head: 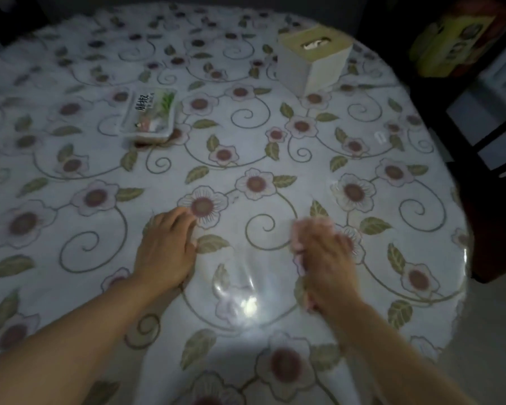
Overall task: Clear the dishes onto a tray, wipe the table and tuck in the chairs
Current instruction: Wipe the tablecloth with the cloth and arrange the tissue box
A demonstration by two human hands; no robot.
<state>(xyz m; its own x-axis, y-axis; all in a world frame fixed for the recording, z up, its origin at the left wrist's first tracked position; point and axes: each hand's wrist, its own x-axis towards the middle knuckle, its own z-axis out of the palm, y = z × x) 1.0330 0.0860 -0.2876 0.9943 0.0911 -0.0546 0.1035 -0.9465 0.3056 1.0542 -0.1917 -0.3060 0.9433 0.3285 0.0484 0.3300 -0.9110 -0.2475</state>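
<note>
Both bare forearms reach in from the near edge over a round table [275, 159] covered in a flowered cloth under a clear, shiny sheet that throws back a bright glare between the wrists.

The left hand [165, 252] lies palm down on the cloth, left of centre, fingers [181, 217] stretched flat and together, their tips touching a printed flower. It grips nothing; the hand is open and simply pressed to the surface.

The right hand [326, 258] is blurred, right of centre and about level with the left. It presses a pink cloth [300, 238] to the table; the rag shows past the fingertips and along the left side of the palm down toward the wrist. The fingers seem laid over it rather than curled round it, though the blur keeps me from telling how firmly it is held.

Farther off, left of centre, a shallow clear plastic tub [149, 116] sits on the table with a printed lid showing dark characters and some green. Far right, near the table's edge, stands a pale tissue box [314, 61] with a slot on top. Beyond the right edge, dark chair rails [491, 153] show, and a yellow-green carton [447, 42] sits in the far right corner.
</note>
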